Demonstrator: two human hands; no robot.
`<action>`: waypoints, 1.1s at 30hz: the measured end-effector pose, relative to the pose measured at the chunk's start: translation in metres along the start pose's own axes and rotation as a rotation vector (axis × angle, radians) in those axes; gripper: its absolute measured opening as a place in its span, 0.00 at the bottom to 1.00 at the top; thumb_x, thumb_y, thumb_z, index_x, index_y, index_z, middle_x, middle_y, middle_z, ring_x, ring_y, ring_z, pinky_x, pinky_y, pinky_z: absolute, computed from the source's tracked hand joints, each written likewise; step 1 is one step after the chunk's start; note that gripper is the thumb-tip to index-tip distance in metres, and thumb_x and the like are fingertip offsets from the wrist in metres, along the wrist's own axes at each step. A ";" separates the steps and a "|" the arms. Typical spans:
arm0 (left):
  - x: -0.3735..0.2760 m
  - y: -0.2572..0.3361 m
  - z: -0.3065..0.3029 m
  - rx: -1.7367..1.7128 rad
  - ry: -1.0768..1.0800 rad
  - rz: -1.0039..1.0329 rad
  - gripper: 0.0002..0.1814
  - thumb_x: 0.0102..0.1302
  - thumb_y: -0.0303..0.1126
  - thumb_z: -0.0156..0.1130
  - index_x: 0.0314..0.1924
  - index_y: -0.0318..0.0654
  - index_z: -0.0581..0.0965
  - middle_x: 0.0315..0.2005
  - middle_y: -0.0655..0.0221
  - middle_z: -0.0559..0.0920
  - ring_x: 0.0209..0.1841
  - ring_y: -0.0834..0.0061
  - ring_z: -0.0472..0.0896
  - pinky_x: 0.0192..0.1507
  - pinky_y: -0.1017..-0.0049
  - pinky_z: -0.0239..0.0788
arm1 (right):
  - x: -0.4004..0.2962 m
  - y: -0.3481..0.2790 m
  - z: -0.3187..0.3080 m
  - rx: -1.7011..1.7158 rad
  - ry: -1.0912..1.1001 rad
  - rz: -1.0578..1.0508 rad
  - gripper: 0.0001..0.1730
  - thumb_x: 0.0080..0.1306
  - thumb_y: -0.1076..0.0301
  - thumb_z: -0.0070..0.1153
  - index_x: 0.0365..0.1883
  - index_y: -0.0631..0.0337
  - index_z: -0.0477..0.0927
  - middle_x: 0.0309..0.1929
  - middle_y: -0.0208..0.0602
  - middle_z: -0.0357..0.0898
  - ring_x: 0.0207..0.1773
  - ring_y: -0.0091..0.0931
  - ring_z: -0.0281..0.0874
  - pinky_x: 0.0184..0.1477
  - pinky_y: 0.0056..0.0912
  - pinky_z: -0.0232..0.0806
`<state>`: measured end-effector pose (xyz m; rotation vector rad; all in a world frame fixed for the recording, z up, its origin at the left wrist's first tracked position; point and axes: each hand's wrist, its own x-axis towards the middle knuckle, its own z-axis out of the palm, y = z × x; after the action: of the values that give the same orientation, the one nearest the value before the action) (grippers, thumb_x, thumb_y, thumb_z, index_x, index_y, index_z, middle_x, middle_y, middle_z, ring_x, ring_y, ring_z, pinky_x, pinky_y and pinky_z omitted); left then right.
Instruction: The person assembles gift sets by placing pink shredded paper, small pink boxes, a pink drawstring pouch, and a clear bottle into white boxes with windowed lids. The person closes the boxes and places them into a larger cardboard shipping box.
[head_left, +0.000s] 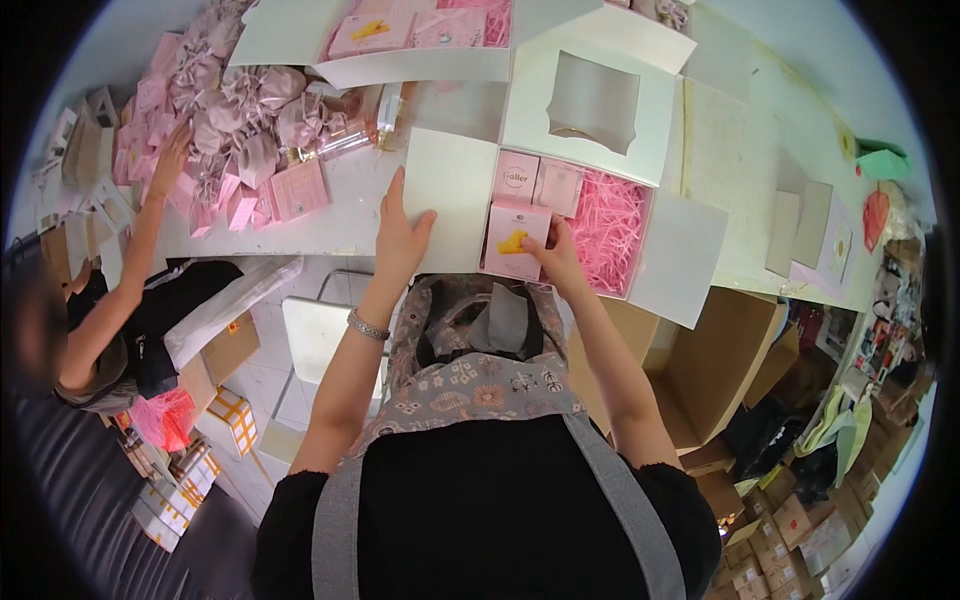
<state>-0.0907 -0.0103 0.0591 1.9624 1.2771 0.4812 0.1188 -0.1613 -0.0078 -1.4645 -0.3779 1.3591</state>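
Note:
In front of me an open white gift box (677, 244) holds pink shredded paper (609, 232) on its right side. Its raised lid (517, 112) has a cut-out window. My right hand (564, 259) grips a small pink carton (516, 238) with a yellow picture, at the front left of the gift box. Behind that carton sit another pink carton (516, 174) bearing writing and a paler carton (557, 187). My left hand (397, 240), thumb spread from the fingers, touches the left side flap (454, 199) near its outer edge.
Satin drawstring pouches (259, 154) and pink cartons (300, 191) are piled at left, where a co-worker's hand (174, 150) reaches in. A second filled gift box (420, 64) stands behind. At right are a folded box (814, 236) and, below the table, an open cardboard box (712, 367).

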 end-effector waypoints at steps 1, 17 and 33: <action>0.000 0.000 0.000 0.001 0.003 0.005 0.42 0.59 0.28 0.60 0.69 0.38 0.49 0.61 0.48 0.62 0.61 0.50 0.63 0.61 0.62 0.58 | 0.000 0.001 -0.001 0.003 -0.017 -0.015 0.34 0.58 0.76 0.62 0.59 0.66 0.59 0.52 0.44 0.72 0.55 0.29 0.71 0.56 0.32 0.66; -0.006 0.024 -0.004 -0.042 0.027 -0.142 0.41 0.57 0.24 0.60 0.69 0.39 0.52 0.58 0.50 0.65 0.61 0.52 0.64 0.62 0.64 0.58 | 0.016 -0.012 -0.013 -0.133 -0.204 0.250 0.33 0.59 0.63 0.62 0.58 0.69 0.66 0.52 0.43 0.74 0.54 0.30 0.72 0.56 0.31 0.65; 0.025 0.048 0.079 0.726 -0.519 0.630 0.37 0.56 0.44 0.57 0.63 0.32 0.64 0.59 0.53 0.68 0.67 0.60 0.60 0.67 0.61 0.48 | 0.028 -0.002 -0.022 -0.565 -0.181 0.182 0.31 0.57 0.56 0.64 0.53 0.69 0.73 0.49 0.45 0.78 0.51 0.32 0.75 0.52 0.32 0.67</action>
<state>0.0021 -0.0287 0.0408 2.8533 0.4974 -0.2646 0.1467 -0.1483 -0.0256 -1.8714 -0.8114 1.6176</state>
